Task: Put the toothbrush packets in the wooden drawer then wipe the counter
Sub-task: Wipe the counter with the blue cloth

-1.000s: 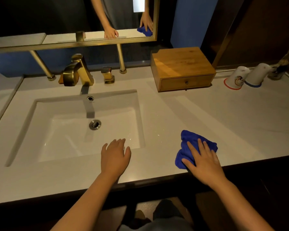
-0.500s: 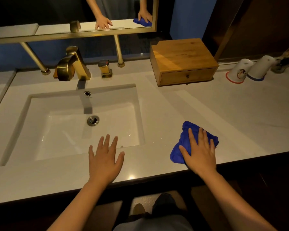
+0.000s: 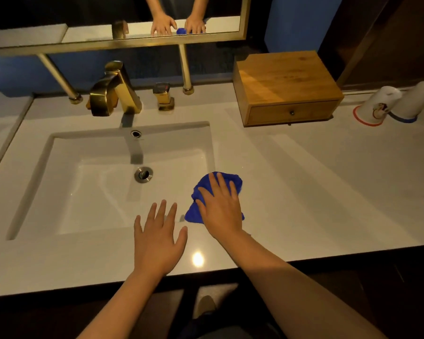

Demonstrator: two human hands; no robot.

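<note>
Both your hands lie flat: your right hand [image 3: 220,211] presses the blue cloth [image 3: 216,192] onto the counter [image 3: 328,192] beside the sink [image 3: 59,148]; your left hand [image 3: 157,238] rests empty, fingers spread. Wooden drawer [image 3: 290,113] looks closed, packets unseen.

No words, brands or numbers can be read anywhere. The red-rimmed cup [image 3: 377,106] carries a small printed picture, too small to tell.

Sink [image 3: 59,148] left, drawer box [image 3: 287,86] behind right — cups [image 3: 377,106] beyond, cloth [image 3: 230,179] between.
</note>
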